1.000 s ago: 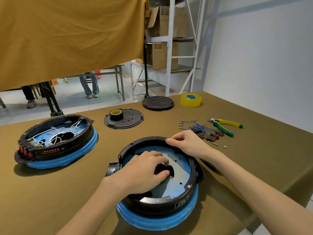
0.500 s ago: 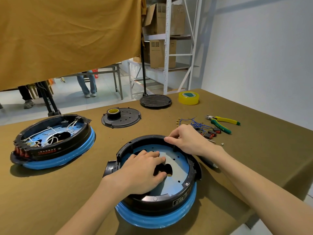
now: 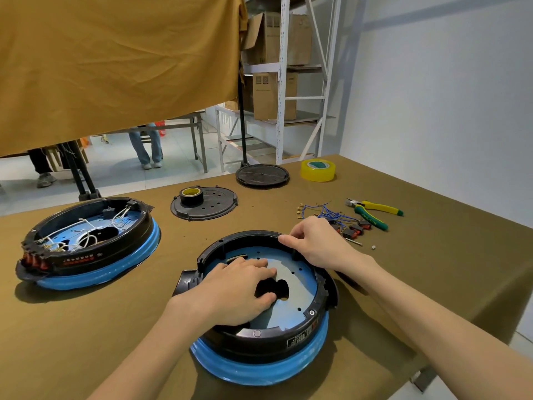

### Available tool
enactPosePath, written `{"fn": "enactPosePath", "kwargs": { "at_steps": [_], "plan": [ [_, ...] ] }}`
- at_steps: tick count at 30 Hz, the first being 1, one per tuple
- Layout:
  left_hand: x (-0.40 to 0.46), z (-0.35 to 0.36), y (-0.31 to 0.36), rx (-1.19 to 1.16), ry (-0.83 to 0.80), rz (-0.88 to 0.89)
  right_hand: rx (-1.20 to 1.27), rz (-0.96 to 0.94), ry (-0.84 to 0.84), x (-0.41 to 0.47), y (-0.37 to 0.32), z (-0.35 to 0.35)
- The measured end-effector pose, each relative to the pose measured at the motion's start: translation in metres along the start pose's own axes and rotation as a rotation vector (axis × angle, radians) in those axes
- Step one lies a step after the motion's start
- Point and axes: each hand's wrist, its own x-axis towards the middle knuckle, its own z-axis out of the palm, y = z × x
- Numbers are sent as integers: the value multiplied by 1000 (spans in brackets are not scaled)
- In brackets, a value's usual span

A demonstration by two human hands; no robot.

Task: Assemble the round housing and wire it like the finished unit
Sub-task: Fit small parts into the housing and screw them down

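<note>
At the left of the table [image 3: 432, 284] sat the finished unit [image 3: 86, 243], a black plastic ring on a glossy blue base, its blue floor crossed by white wires, with red switches at its near-left edge. Nearer the middle lay the round housing [image 3: 259, 342] being built, the same black ring and blue rim but with no wiring at all inside, so the job looked to be early: parts seated, every wire left to fit. The left hand [image 3: 233, 290] lay flat on its pale, hole-dotted inner plate, fingers together and extended beside the dark central cut-out. The right hand [image 3: 320, 243] rested on the far rim, thumb and forefinger curled and pinching the edge. Further right waited loose blue wires [image 3: 326, 210] with brass terminals, small black-and-red switches [image 3: 356, 228], and yellow-green pliers [image 3: 375, 212].
</note>
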Motion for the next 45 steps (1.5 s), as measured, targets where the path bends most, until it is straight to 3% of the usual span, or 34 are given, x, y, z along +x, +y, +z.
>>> {"fn": "enactPosePath", "kwargs": {
  "at_steps": [9,12,18,26,30,36,42,45],
  "plan": [
    [-1,6,1,-98,53,-9,96,125,55,-8,0,3],
    [-1,6,6,-170,124,5,65,217,-54,-10,1,3],
    [-4,8,29,-177,17,15,22,285,-74,-12,1,1],
    [-12,-16,3,-375,-8,142,414,555,-313,-24,0,-10],
    [-8,-5,7,-447,114,128,526,606,-305,-29,-6,-12],
    [13,24,36,-72,520,29,680,636,-301,-37,0,-14],
    [8,12,18,-221,660,96,822,658,-290,-43,7,-13],
    [5,0,14,-340,717,93,1172,684,-405,-44,8,-17]
  ]
}}
